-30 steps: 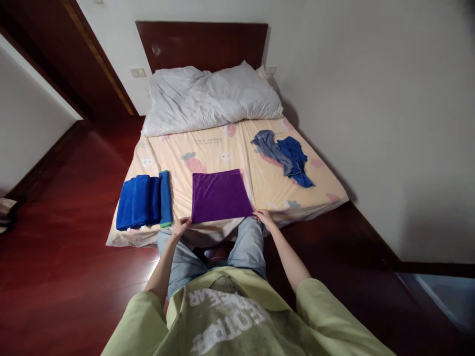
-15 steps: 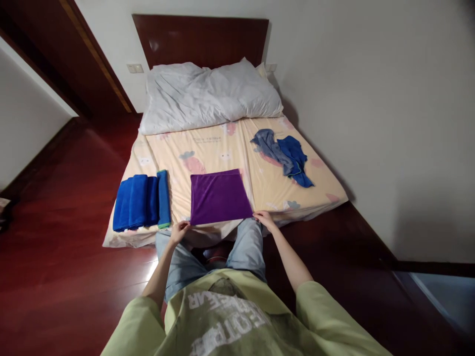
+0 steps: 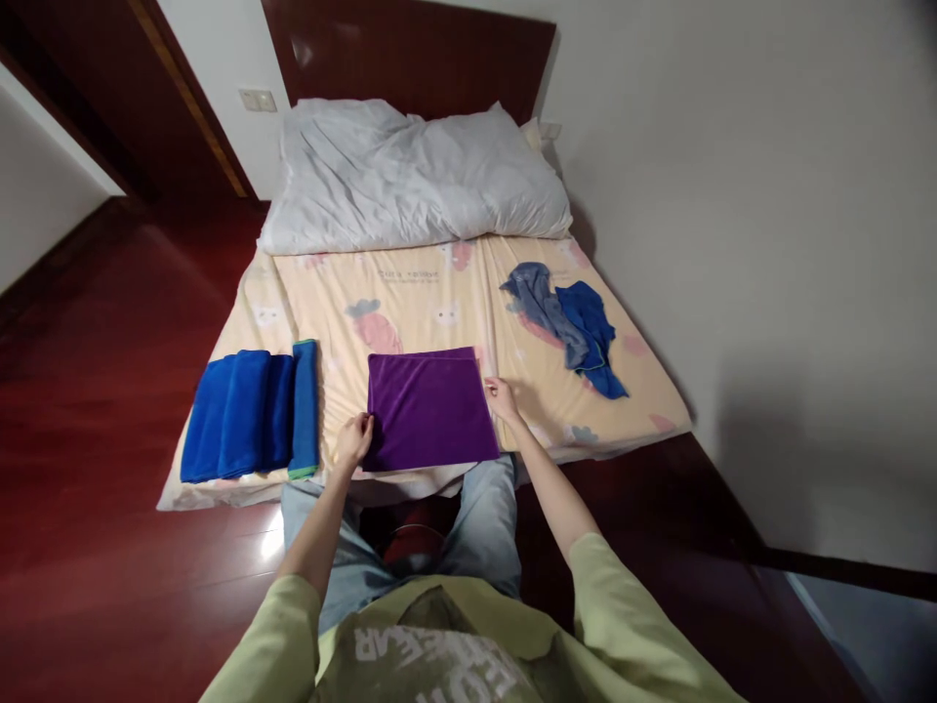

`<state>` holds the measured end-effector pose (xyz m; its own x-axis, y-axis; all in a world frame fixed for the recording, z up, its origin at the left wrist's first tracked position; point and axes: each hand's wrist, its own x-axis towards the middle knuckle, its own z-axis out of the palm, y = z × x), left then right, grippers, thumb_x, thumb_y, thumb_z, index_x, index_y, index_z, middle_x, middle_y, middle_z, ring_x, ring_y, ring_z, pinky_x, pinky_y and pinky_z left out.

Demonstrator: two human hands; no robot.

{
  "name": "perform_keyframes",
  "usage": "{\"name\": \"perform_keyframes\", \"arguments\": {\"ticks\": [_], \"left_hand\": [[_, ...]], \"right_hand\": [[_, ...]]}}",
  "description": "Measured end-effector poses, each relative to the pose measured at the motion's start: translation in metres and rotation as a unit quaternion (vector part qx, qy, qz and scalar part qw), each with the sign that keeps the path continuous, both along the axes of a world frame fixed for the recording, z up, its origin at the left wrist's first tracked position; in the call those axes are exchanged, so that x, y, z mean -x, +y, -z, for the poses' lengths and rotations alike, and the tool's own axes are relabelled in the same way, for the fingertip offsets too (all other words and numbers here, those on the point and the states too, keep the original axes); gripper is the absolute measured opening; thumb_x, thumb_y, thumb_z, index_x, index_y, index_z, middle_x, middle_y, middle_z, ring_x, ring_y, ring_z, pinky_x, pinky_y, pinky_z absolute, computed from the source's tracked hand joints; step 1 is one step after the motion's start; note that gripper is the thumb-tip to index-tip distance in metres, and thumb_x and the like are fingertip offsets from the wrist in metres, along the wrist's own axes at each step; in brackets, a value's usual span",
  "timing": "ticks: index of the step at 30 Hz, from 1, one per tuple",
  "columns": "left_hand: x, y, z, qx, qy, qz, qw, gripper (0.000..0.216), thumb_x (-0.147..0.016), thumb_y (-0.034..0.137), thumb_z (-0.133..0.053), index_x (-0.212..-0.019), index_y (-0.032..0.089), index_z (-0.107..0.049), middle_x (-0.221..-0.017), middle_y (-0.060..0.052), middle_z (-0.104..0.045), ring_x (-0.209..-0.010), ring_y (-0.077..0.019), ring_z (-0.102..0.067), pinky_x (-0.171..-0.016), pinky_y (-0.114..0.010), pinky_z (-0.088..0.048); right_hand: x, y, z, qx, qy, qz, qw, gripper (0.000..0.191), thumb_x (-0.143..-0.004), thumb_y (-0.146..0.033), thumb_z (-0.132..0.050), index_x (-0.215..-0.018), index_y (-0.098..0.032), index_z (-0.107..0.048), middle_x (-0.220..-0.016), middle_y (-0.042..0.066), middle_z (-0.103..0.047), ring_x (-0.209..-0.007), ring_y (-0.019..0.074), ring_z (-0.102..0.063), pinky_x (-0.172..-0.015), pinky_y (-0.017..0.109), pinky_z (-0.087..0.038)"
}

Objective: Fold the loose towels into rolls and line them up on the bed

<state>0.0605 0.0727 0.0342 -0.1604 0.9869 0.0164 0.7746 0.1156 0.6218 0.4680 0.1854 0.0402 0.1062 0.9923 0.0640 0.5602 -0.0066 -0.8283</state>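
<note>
A folded purple towel (image 3: 431, 410) lies flat near the bed's front edge, its layers slightly offset at the far side. My left hand (image 3: 355, 439) is closed at the towel's left edge, thumb and fingers pinching it. Beside the right edge is my right hand (image 3: 502, 398), fingers loosely bent and a little apart; its fingertips come right up to the cloth, and whether they touch it I cannot make out. To the left lie a stack of folded blue towels (image 3: 245, 415) and a narrow folded teal-blue towel (image 3: 304, 410) with green trim.
The bed (image 3: 425, 303) has a yellow patterned sheet. A crumpled grey cloth (image 3: 546, 303) and a crumpled blue cloth (image 3: 592, 327) lie at its right side. A white quilt (image 3: 417, 181) is heaped against the dark headboard (image 3: 410, 59). A wall (image 3: 768, 244) runs along the right.
Both hands have left the towel's near corners and moved forward along its sides, the right one farther. The view has shifted slightly.
</note>
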Motion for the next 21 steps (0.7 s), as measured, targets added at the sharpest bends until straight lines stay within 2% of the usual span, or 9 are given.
{"name": "perform_keyframes", "arguments": {"ticks": [5,8,10,13,15,17,21], "left_hand": [[-0.004,-0.005,0.021,-0.060,0.048,-0.016,0.997,0.036,-0.101,0.052,-0.045,-0.090,0.024,-0.063,-0.084,-0.009,-0.068,-0.086,-0.0270,-0.066,-0.081,-0.037,-0.050],[-0.006,-0.006,0.024,-0.064,0.054,-0.012,0.996,0.037,-0.101,0.055,-0.047,-0.085,0.024,-0.060,-0.076,-0.006,-0.063,-0.079,-0.0259,-0.062,-0.078,-0.037,-0.047],[-0.007,-0.006,0.023,-0.068,0.053,-0.011,0.996,0.036,-0.100,0.055,-0.048,-0.083,0.025,-0.058,-0.073,-0.005,-0.060,-0.075,-0.0253,-0.060,-0.076,-0.037,-0.046],[-0.008,-0.005,0.021,-0.072,0.045,-0.011,0.996,0.035,-0.100,0.054,-0.050,-0.081,0.025,-0.055,-0.070,-0.004,-0.057,-0.072,-0.0244,-0.058,-0.074,-0.037,-0.044],[-0.008,-0.005,0.020,-0.072,0.036,-0.010,0.997,0.034,-0.099,0.053,-0.052,-0.080,0.025,-0.055,-0.070,-0.004,-0.057,-0.072,-0.0239,-0.058,-0.074,-0.036,-0.044],[-0.009,-0.006,0.021,-0.071,0.032,-0.012,0.997,0.034,-0.099,0.053,-0.054,-0.080,0.025,-0.054,-0.070,-0.003,-0.056,-0.072,-0.0235,-0.058,-0.073,-0.036,-0.043],[-0.008,-0.006,0.025,-0.068,0.037,-0.016,0.997,0.038,-0.098,0.056,-0.056,-0.076,0.025,-0.053,-0.068,-0.002,-0.054,-0.070,-0.0224,-0.056,-0.071,-0.035,-0.041]], "right_hand": [[0.012,0.074,-0.002,-0.035,-0.092,-0.064,0.993,0.043,-0.087,-0.009,-0.054,-0.125,-0.016,-0.074,-0.122,0.015,-0.075,-0.108,0.0237,-0.073,-0.109,0.044,-0.055],[0.012,0.106,0.006,-0.017,-0.118,-0.102,0.988,0.044,-0.084,-0.006,-0.058,-0.123,-0.018,-0.075,-0.126,0.014,-0.073,-0.111,0.0225,-0.072,-0.111,0.042,-0.054],[0.009,0.120,0.013,0.022,-0.136,-0.119,0.983,0.038,-0.082,-0.006,-0.064,-0.116,-0.016,-0.078,-0.120,0.014,-0.075,-0.105,0.0226,-0.073,-0.108,0.042,-0.055],[0.003,0.128,0.020,0.081,-0.149,-0.134,0.976,0.025,-0.079,-0.007,-0.071,-0.101,-0.017,-0.080,-0.097,0.009,-0.078,-0.090,0.0225,-0.073,-0.099,0.043,-0.059],[-0.002,0.128,0.021,0.087,-0.136,-0.139,0.977,0.016,-0.080,-0.010,-0.072,-0.092,-0.019,-0.080,-0.087,0.006,-0.076,-0.083,0.0217,-0.072,-0.095,0.043,-0.060],[-0.006,0.126,0.017,0.070,-0.115,-0.143,0.980,0.010,-0.082,-0.013,-0.072,-0.087,-0.020,-0.079,-0.087,0.006,-0.076,-0.081,0.0215,-0.071,-0.094,0.042,-0.060],[-0.007,0.122,0.005,0.038,-0.052,-0.139,0.988,0.007,-0.085,-0.020,-0.070,-0.086,-0.019,-0.077,-0.099,0.009,-0.077,-0.092,0.0235,-0.073,-0.098,0.041,-0.059]]}}
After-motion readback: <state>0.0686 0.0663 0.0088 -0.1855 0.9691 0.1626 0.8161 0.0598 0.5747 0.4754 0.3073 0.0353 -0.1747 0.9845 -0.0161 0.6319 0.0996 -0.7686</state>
